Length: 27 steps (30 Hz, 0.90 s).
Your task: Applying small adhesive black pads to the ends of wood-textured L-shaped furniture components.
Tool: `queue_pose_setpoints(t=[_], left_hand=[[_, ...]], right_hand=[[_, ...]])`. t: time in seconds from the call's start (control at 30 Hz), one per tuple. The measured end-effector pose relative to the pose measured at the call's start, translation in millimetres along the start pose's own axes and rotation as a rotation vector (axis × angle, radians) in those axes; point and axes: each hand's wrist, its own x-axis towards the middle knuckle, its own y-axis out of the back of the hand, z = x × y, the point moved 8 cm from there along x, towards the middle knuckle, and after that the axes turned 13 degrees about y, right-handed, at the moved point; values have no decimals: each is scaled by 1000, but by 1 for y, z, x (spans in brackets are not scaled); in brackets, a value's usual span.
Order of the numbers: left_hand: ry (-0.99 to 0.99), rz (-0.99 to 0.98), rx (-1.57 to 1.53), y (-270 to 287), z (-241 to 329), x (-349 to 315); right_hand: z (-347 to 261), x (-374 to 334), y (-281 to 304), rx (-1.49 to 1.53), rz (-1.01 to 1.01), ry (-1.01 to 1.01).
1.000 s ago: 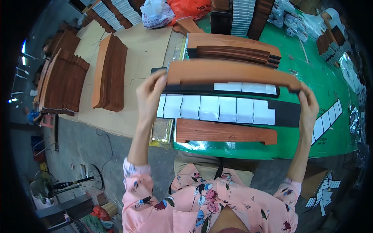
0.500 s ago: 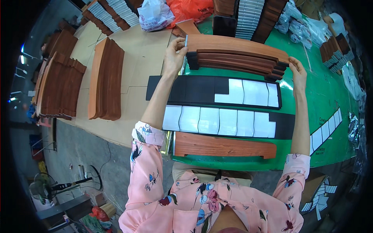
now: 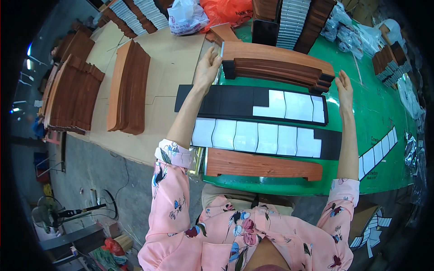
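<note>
A stack of reddish-brown arched wood-look boards (image 3: pixel 278 54) with dark end pieces lies across the far part of the green table. My left hand (image 3: pixel 208 66) is open beside the stack's left end, fingers stretched. Off its right end, my right hand (image 3: pixel 344 89) is open too, fingers extended and holding nothing. Nearer me lie two long black strips: the farther strip (image 3: pixel 214 100) has white pieces at its right, and the nearer strip (image 3: pixel 329 143) has a row of white pieces over most of its length. In front rests a single brown board (image 3: pixel 262 163) with shaped ends.
Brown board stacks (image 3: pixel 129 88) stand on cardboard (image 3: pixel 165 63) at left. White and red plastic bags (image 3: pixel 187 18) and more stacked pieces (image 3: pixel 291 25) sit at the back. A strip of white pieces (image 3: pixel 379 151) lies at right, near clear plastic wrap (image 3: pixel 350 38).
Both hands have let go of the top board at the ends of the stack, and their fingers have straightened. The view has shifted slightly.
</note>
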Motion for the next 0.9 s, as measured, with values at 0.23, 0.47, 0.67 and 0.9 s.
queue_pose_setpoints(t=[0.23,0.47,0.67,0.9], left_hand=[[-138,17,372,68,4,-91],[-87,-182,622,78,-36,-217],[-186,-315,701,38,-41,-270],[-322,-376,895,37,-47,-276]], right_hand=[[-16,-76,71,-138,-219,-52],[-64,-194,74,-348,-695,99],[-86,-238,69,-274,-806,127],[-83,-242,69,-320,-786,143]])
